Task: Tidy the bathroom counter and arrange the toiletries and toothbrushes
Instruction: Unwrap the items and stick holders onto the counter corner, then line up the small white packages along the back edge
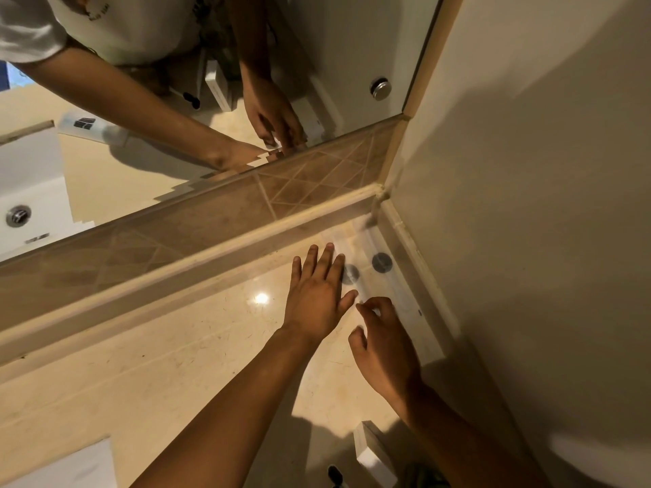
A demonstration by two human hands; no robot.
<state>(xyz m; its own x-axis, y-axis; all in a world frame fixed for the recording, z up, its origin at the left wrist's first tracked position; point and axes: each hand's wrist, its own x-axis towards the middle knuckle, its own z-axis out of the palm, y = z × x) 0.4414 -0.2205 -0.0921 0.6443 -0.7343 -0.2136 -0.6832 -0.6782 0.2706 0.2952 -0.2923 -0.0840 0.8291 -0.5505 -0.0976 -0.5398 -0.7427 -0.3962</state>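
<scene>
— Two boxes in view; which one is in play? Start from the bottom of the frame.

— Nearest, at the bottom edge, a small white box [368,452] stands on the worktop [176,364] between the two forearms, and neither hand is on it. The one that matters is farther up: a long white box [424,334] lying flat against the side wall [528,206], right of centre.

— Which way does it run?

— Its long axis follows the foot of the wall, from mid-frame up into the corner under the mirror [352,47]. It's blurred, so I can't read any print.

— And the hands?

— The right hand [385,350] is nearer, just to the left of the box, its fingers loosely curled, thumb and forefinger apart, clamped on nothing. Whether its fingertips touch the box edge, I cannot tell. The left hand [317,294] lies a bit farther up and left, palm down, fingers spread flat on the worktop, holding nothing.

— So the next move?

— I'd judge the right hand takes it, reaching rightward, gripping across the narrow width.
</scene>
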